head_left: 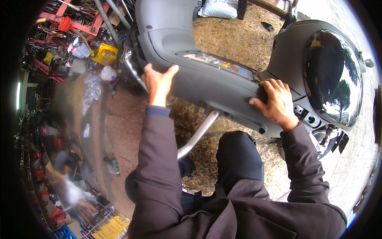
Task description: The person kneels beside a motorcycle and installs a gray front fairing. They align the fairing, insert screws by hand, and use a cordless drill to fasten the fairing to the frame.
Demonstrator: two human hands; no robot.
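A grey scooter body panel [215,79] runs across the middle, with a glossy strip [215,63] along its upper part. My left hand [159,81] rests against its left section, thumb and fingers spread apart, some fingertips indistinct. My right hand [273,102] grips the panel's right end, fingers bent over the upper edge and thumb on the side. Below the panel, a silver stand [201,131] slants down behind my left forearm. The dark, shiny front section [322,67] rises at the right.
Jumbled tools [63,32], a yellow container [105,54] and crumpled plastic [90,91] lie at left. More tools and boxes [89,213] are at lower left. A white sack [218,8] sits beyond the scooter. My bent knee [238,155] is below it; pale paving [354,159] lies at right.
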